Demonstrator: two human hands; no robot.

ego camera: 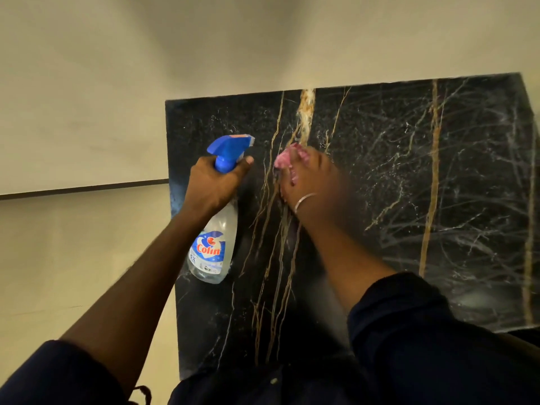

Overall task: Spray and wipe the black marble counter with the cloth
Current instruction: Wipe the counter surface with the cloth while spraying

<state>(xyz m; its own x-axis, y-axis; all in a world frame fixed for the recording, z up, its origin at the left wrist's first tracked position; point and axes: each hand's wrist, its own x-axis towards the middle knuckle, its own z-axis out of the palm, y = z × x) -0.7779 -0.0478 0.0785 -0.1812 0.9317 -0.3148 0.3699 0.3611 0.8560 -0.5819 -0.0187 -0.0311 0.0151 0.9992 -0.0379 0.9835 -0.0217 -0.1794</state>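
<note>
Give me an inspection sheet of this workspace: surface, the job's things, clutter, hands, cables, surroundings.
Surface: black marble counter with gold and white veins, glossy; wetness cannot be told.
Job's things: spray bottle with blue trigger head, clear body nearly empty; pink cloth bunched on the counter.
Clutter: nothing seen.
Hands: left hand grips the bottle neck; right hand presses the cloth, blurred, thin bangle at the wrist.
Cables: nothing seen.
Surroundings: pale wall behind and left; dark sleeves low in view.
</note>
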